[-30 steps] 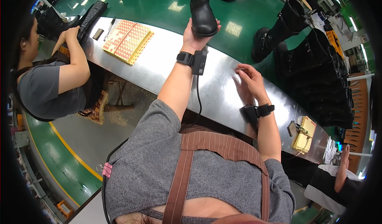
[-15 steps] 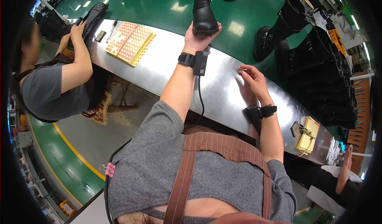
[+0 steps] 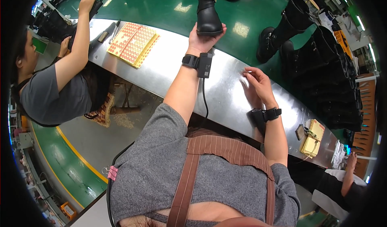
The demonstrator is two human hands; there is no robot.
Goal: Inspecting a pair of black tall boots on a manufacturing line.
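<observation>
A black boot (image 3: 208, 19) with a strap and buckle at the ankle stands at the top centre, toe toward me. My left hand (image 3: 201, 41) cups it from below at the front, its fingers partly hidden behind the sole. Over the bright metal table edge (image 3: 225, 82) hovers or rests my right hand (image 3: 260, 84), fingers loosely bent. Nothing can be made out between its thumb and forefinger. Each of my wrists wears a black strapped device, and a cable hangs from the left one.
Yellow patterned sheets (image 3: 133, 43) lie stacked at left, beside a small dark block (image 3: 102, 36). More tall boots (image 3: 282, 29) crowd the green surface at right. A yellow bundle (image 3: 313, 138) sits at the right edge. A co-worker (image 3: 56, 90) handles a boot at left; another person's arm shows at right.
The co-worker at left has raised one hand up along the boot there. At right the other person's hand has lowered slightly. My hands and the boot stay nearly in place.
</observation>
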